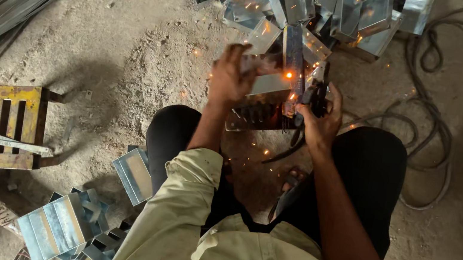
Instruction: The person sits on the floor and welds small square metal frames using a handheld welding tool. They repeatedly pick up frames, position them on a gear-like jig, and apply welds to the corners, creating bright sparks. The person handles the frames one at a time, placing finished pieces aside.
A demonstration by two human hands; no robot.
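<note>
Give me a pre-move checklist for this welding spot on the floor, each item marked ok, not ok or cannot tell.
1. Right hand grips the dark welding holder firmly: ok.
2. Left hand steadies the sheet-metal piece: cannot tell, the hand is blurred.
3. Hands gloved against the sparks: not ok, both are bare.
4. Forearms covered: not ok, the sleeves are rolled up.
5. Cable free of the knees: ok, it loops on the floor to the right.
6. Finished metal boxes away from the sparks: not ok, the pile lies right behind the weld.
</note>
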